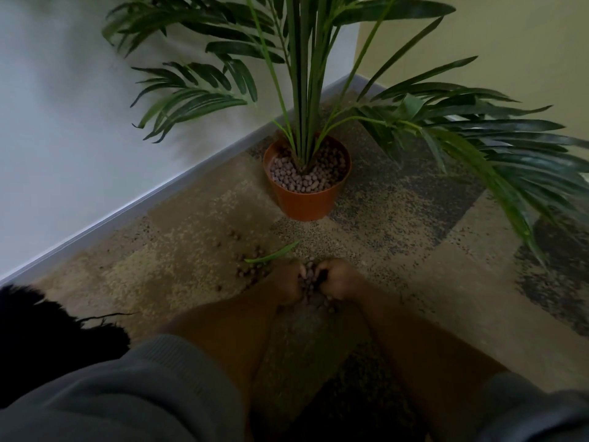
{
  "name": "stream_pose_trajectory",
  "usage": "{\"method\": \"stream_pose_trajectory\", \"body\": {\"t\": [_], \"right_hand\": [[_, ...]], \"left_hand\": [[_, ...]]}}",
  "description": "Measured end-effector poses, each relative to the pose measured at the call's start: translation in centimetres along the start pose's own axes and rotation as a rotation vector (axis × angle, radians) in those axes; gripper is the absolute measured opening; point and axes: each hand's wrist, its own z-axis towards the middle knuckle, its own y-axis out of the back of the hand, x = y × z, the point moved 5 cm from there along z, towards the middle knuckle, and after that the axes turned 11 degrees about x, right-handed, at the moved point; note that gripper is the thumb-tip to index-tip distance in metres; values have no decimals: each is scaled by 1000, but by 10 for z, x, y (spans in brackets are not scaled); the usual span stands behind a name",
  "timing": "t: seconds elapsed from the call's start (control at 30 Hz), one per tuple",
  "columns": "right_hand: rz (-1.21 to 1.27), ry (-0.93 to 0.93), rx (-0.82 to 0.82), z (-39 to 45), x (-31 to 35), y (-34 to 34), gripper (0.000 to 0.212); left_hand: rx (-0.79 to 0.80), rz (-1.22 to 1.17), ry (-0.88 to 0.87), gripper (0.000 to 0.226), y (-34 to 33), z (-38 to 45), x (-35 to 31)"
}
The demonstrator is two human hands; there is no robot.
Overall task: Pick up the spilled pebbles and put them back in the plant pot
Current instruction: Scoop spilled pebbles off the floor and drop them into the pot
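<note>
An orange plant pot [305, 202] stands on the carpet in the room corner, filled with brown-grey pebbles around a palm's stems. Spilled pebbles [251, 270] lie scattered on the carpet in front of the pot, to the left of my hands. My left hand [287, 283] and my right hand [338, 280] are pressed together on the floor, cupped around a heap of pebbles [308, 275] between them. The fingers are curled around the heap; the pebbles under the palms are hidden.
Long palm fronds [497, 145] spread wide to the right and left above the floor. A fallen green leaf [274, 255] lies just beyond my left hand. A white wall with a grey skirting board [134, 208] runs along the left. A dark fuzzy object [47, 330] sits at lower left.
</note>
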Motion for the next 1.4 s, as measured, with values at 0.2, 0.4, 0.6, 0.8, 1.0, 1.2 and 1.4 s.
{"method": "stream_pose_trajectory", "body": {"t": [0.2,0.4,0.6,0.8,1.0,1.2,1.4], "right_hand": [[750,-277,26,7,-15,-3,13],[1381,-353,38,7,-24,-17,22],[1555,-266,68,9,-23,-23,17],[1721,-191,102,13,-17,-24,20],[1962,-18,139,14,0,-15,17],[1881,-19,144,10,5,-12,16],[1880,-23,176,10,5,-16,22]], "left_hand": [[-19,-262,34,22,3,0,0],[-24,-578,106,19,2,1,4],[-17,-1185,174,22,0,-11,0],[79,-1598,83,17,7,-24,-14],[143,-1820,-95,31,12,-29,-30],[93,-2056,-74,31,9,-27,-25],[66,-2084,-18,27,5,-29,-19]]}}
